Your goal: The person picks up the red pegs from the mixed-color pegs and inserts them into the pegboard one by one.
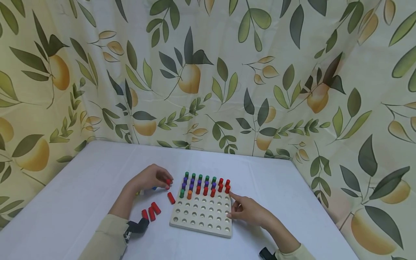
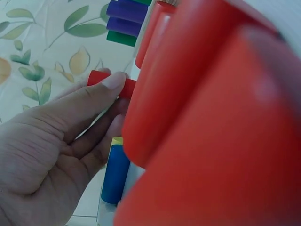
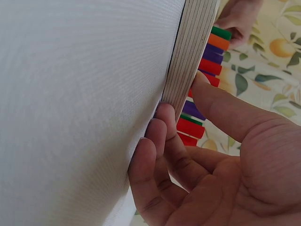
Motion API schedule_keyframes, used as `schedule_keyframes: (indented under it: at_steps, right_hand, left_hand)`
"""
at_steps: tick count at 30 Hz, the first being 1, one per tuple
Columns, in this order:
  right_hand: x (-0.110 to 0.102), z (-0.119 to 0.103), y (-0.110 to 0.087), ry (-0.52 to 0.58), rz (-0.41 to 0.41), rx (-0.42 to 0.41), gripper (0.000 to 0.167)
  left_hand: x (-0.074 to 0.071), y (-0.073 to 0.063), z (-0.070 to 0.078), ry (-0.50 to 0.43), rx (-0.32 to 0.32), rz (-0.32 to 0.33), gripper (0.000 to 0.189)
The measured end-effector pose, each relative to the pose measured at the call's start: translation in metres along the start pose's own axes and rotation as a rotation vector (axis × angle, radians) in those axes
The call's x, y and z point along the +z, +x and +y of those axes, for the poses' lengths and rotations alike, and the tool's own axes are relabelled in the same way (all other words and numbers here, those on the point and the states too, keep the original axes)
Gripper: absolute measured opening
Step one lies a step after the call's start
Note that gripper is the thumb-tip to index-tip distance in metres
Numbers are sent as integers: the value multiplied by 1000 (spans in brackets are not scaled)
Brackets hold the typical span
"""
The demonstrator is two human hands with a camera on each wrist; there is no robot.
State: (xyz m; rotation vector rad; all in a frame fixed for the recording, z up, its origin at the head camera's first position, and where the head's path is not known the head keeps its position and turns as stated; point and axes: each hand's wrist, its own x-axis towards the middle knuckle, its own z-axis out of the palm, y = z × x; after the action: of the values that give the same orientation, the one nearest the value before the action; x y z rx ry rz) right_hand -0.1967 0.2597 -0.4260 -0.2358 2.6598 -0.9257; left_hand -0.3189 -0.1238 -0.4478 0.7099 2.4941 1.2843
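Observation:
My left hand (image 1: 150, 179) pinches a red peg (image 2: 97, 77) between thumb and fingers, just left of the white wooden pegboard (image 1: 200, 229). At the board's right edge is my right hand (image 1: 251, 211). In the right wrist view its thumb (image 3: 221, 101) lies over the top edge and the curled fingers meet the layered side, gripping the board. Green, purple, red and orange pegs stand upright in the board's far rows, with one orange peg (image 1: 189, 195) in the nearest filled row. The nearer rows show bare holes.
Several red pegs (image 1: 156, 208) lie on the white table left of the board, one red peg (image 1: 171, 198) close to its edge. A blue peg (image 2: 115, 173) and a yellow one lie under the left hand. A leaf-patterned curtain (image 1: 227, 79) hangs behind the table.

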Motion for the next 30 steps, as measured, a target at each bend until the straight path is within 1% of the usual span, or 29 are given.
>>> schedule_keyframes:
  at_steps: [5, 10, 18, 23, 30]
  right_hand:
    - [1, 1, 0, -5, 3, -6, 84]
    - [0, 1, 0, -2, -2, -17, 84]
    - [0, 2, 1, -6, 1, -26, 83]
    - [0, 2, 0, -6, 2, -11, 83]
    - [-1, 1, -1, -3, 0, -20, 83]
  left_hand:
    - [1, -1, 0, 9, -22, 5, 18]
    - [0, -2, 0, 24, -18, 10, 16]
    - [-3, 1, 0, 42, 40, 31, 16]
    - [-4, 1, 7, 60, 56, 45, 18]
    - [-5, 3, 20, 62, 76, 51, 22]
